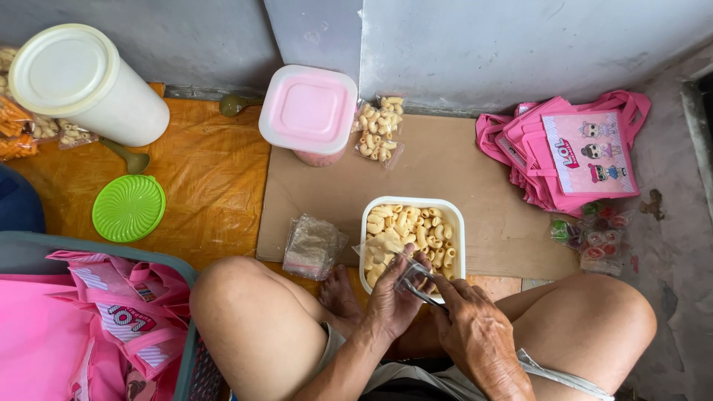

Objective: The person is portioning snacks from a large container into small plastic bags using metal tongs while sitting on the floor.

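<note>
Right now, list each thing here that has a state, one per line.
White tub: open, holds macaroni-shaped snacks.
Small clear bag: held open over the tub by left hand and right hand.
Pink-lidded container: closed.
White cylindrical container: lidded.
Green lid: lying off by itself.
Snack packets: filled.

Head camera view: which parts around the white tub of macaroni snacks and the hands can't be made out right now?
- White rectangular tub: near rim hidden by both hands.
- Small clear plastic bag: its contents are unclear, wrapped by left hand.
- Thin metal tool: its type is unclear, the grip covered by right hand.
- Blue-grey plastic basket: cut off by the bottom-left edge.
- Round cream lidded canister: contents hidden by its lid.
</note>
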